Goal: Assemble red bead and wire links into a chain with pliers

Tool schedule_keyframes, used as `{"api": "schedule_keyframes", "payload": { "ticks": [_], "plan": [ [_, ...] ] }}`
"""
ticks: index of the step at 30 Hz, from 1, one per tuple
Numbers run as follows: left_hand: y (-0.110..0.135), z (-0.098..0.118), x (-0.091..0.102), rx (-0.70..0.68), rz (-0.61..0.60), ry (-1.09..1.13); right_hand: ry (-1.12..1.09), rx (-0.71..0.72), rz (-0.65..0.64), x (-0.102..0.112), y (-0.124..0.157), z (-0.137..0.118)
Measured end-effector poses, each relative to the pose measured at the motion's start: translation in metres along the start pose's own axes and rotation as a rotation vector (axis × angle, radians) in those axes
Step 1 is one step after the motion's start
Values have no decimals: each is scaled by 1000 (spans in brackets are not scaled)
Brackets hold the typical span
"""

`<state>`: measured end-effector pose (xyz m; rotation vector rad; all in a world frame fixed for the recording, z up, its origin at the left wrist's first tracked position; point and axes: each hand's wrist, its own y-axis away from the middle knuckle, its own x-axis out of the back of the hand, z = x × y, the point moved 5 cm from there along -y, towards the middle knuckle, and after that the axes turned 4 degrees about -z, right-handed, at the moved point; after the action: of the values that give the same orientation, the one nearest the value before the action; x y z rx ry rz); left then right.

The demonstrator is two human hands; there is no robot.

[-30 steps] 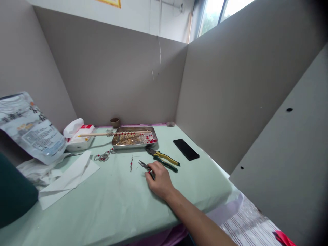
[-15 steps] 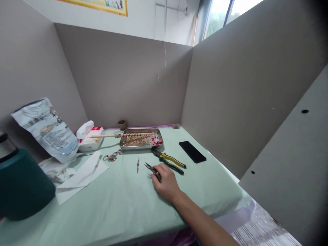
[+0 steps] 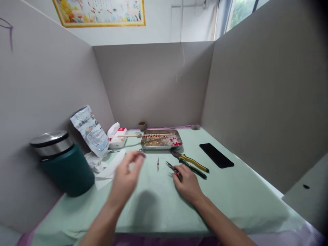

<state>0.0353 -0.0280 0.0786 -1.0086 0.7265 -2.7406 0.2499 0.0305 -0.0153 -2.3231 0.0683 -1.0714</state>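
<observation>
My right hand rests on the table, closed around small pliers whose jaws point left and away from me. Just left of the jaws lies a short beaded wire piece with a red bead. My left hand hangs over the table in front of the white paper, blurred by motion. Its fingers are curved, with a gap to the thumb, and I see nothing held. Beyond its fingertips a bit of beaded chain shows; the hand hides the rest. Larger pliers with yellow-green handles lie beside my right hand.
A metal tray of beads stands at the back, a beaded wooden stick across it. On the left are a green flask, a pouch, tissues and white paper. A black phone lies right. Grey partitions surround the table.
My left hand has come into view from below and reaches over the table. My right hand keeps the small pliers in place. The camera has turned left, so everything appears further right.
</observation>
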Motion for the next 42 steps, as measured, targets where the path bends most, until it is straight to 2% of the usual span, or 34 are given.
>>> {"api": "schedule_keyframes", "payload": {
  "ticks": [1,3,5,7,9,14,24,42],
  "plan": [
    [-3,-7,-19,-25,-67,-57,0,1,1,0,0,1],
    [6,-21,-55,-97,-209,-220,0,6,-3,-1,0,1],
    [25,-32,-78,-152,-232,-360,3,11,-14,-2,0,1],
    [41,-35,-85,-185,-192,-463,8,10,-25,-3,-1,1],
    [47,-31,-86,-209,-167,-536,15,5,-32,-4,-1,1],
    [41,-23,-85,-247,-189,-609,18,6,-46,-5,-1,1],
    [44,-31,-89,-256,-174,-606,6,0,-50,-7,0,5],
    [44,-33,-92,-240,-191,-624,29,-18,-86,-8,-1,3]
  ]
}}
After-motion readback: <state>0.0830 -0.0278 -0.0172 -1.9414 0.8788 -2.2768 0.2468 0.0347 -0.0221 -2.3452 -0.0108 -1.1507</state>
